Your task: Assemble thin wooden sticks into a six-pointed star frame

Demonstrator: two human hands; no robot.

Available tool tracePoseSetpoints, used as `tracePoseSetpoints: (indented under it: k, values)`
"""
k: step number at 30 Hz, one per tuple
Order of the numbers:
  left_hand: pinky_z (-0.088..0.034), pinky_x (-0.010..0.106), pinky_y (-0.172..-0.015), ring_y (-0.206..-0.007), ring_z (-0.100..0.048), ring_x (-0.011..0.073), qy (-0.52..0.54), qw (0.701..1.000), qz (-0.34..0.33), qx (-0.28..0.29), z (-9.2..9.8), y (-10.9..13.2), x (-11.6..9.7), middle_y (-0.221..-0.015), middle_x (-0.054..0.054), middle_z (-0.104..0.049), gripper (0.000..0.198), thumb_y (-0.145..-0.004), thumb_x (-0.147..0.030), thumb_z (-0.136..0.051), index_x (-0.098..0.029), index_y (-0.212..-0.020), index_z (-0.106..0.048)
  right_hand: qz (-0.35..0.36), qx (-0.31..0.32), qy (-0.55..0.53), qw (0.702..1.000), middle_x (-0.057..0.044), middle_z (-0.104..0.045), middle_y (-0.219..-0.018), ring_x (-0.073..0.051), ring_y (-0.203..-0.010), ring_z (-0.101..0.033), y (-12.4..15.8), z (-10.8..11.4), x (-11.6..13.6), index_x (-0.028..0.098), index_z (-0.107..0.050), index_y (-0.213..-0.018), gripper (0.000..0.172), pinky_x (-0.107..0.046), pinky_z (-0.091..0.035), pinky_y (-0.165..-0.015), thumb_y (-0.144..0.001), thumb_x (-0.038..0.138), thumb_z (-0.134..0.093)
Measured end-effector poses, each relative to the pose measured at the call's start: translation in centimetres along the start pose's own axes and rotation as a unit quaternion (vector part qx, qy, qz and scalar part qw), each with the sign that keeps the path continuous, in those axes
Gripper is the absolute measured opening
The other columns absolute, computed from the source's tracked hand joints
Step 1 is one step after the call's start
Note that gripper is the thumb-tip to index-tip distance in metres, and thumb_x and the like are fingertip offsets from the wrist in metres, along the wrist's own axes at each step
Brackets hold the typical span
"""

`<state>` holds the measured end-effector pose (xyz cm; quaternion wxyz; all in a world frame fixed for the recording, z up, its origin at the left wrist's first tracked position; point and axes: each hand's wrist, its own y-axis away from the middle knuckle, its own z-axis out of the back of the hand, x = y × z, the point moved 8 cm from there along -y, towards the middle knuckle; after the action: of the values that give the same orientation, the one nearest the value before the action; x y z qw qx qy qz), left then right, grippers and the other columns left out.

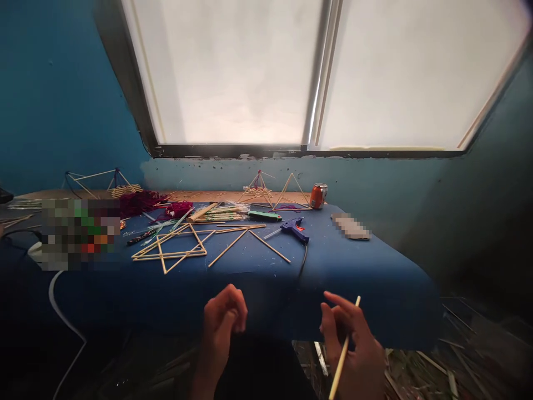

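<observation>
Items [81, 236] mid-L pixelated, can't ID; window [229, 72] cut off @ top; R hand [356, 344] hides pt of stick [339, 369], btm R.

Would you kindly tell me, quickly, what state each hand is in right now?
Left hand: loosely closed, fingers curled, nothing visible in it.
Right hand: holding a thin wooden stick, index finger extended.
</observation>
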<state>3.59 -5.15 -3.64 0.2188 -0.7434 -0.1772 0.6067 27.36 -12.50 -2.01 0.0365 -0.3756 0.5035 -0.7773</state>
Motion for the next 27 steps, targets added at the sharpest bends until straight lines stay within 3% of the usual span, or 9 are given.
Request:
tracePoseSetpoints:
  k: [3, 5, 8, 12, 14, 18, 21, 25, 27]
  values:
    - [-0.043, 0.025, -0.054, -0.051, -0.051, 0.0128, -0.092, 0.992, -0.016, 0.085, -3.4, 1.8, -0.6, -0.057, 0.001, -0.057, 0.037, -0.102, -0.042, -0.055, -0.021, -0.075, -0.069, 0.076, 0.024, -0.046, 0.996, 0.005, -0.074, -0.074, -0.010, -0.056, -0.067, 1.2, -0.8, 2.4, 0.024, -0.072, -0.099, 0.006, -0.021, -0.056, -0.062, -0.098, 0.022, -0.066]
    - [-0.050, 0.026, -0.061, -0.060, -0.059, 0.0146, -0.167, 0.984, -0.016, 0.065, -4.2, 3.1, -0.7, -0.070, 0.004, -0.066, 0.029, -0.101, -0.042, -0.060, -0.023, -0.085, -0.075, 0.108, 0.053, -0.075, 0.990, 0.005, -0.071, -0.070, -0.010, -0.056, -0.065, 1.4, -1.3, 3.8, 0.023, -0.069, -0.090, 0.012, -0.023, -0.055, -0.065, -0.099, 0.016, -0.065]
    - [-0.052, 0.025, -0.061, -0.065, -0.061, 0.0161, -0.212, 0.976, -0.010, 0.040, -4.5, 4.6, -0.4, -0.080, 0.004, -0.068, 0.030, -0.097, -0.055, -0.065, -0.027, -0.096, -0.076, 0.133, 0.062, -0.082, 0.986, 0.007, -0.056, -0.057, -0.008, -0.049, -0.050, 1.1, -1.3, 5.2, 0.022, -0.057, -0.073, 0.028, -0.023, -0.045, -0.054, -0.097, 0.012, -0.066]
    - [-0.050, 0.027, -0.060, -0.067, -0.062, 0.0177, -0.233, 0.970, -0.047, 0.044, -4.9, 4.6, -1.3, -0.080, 0.004, -0.070, 0.047, -0.093, -0.071, -0.063, -0.026, -0.098, -0.075, 0.167, 0.052, -0.068, 0.982, 0.007, -0.043, -0.057, -0.007, -0.051, -0.039, 0.8, -1.3, 6.0, 0.022, -0.040, -0.069, 0.041, -0.024, -0.039, -0.054, -0.096, 0.016, -0.070]
    - [-0.044, 0.027, -0.057, -0.060, -0.057, 0.0161, -0.261, 0.961, -0.063, 0.062, -5.5, 3.8, -2.2, -0.070, 0.003, -0.066, 0.045, -0.097, -0.065, -0.060, -0.023, -0.082, -0.070, 0.187, 0.043, -0.069, 0.979, 0.007, -0.040, -0.058, -0.008, -0.053, -0.036, 0.8, -1.4, 6.3, 0.023, -0.036, -0.069, 0.043, -0.025, -0.035, -0.053, -0.097, 0.015, -0.068]
    - [-0.026, 0.030, -0.052, -0.047, -0.035, 0.0109, -0.293, 0.945, -0.041, 0.139, -7.1, 2.4, -2.9, -0.050, -0.003, -0.039, 0.055, -0.103, -0.047, -0.055, -0.020, -0.058, -0.037, 0.206, 0.031, -0.066, 0.976, 0.008, -0.036, -0.058, -0.009, -0.056, -0.030, 0.9, -1.5, 6.5, 0.024, -0.035, -0.071, 0.043, -0.028, -0.030, -0.054, -0.094, 0.006, -0.067]
    - [-0.025, 0.031, -0.052, -0.048, -0.035, 0.0124, -0.259, 0.958, -0.022, 0.118, -6.7, 2.4, -3.6, -0.052, -0.002, -0.040, 0.053, -0.103, -0.044, -0.054, -0.021, -0.058, -0.038, 0.206, 0.053, -0.070, 0.974, 0.007, -0.036, -0.059, -0.011, -0.058, -0.029, 0.8, -1.8, 7.0, 0.024, -0.038, -0.071, 0.042, -0.029, -0.028, -0.054, -0.092, 0.005, -0.069]
    - [-0.037, 0.032, -0.060, -0.062, -0.051, 0.0193, -0.180, 0.983, -0.012, 0.029, -4.9, 3.0, -4.5, -0.064, 0.004, -0.058, 0.041, -0.102, -0.047, -0.059, -0.023, -0.068, -0.062, 0.196, 0.057, -0.111, 0.973, 0.008, -0.038, -0.059, -0.009, -0.055, -0.030, 0.1, -1.8, 7.9, 0.024, -0.038, -0.070, 0.043, -0.029, -0.027, -0.053, -0.088, -0.001, -0.070]
    - [-0.038, 0.033, -0.062, -0.062, -0.052, 0.0199, -0.163, 0.986, 0.000, 0.040, -4.8, 3.1, -4.4, -0.064, 0.004, -0.058, 0.045, -0.103, -0.046, -0.057, -0.023, -0.065, -0.063, 0.188, 0.072, -0.129, 0.971, 0.008, -0.038, -0.059, -0.009, -0.054, -0.030, -0.2, -2.1, 8.2, 0.023, -0.038, -0.069, 0.043, -0.028, -0.027, -0.053, -0.089, -0.001, -0.068]
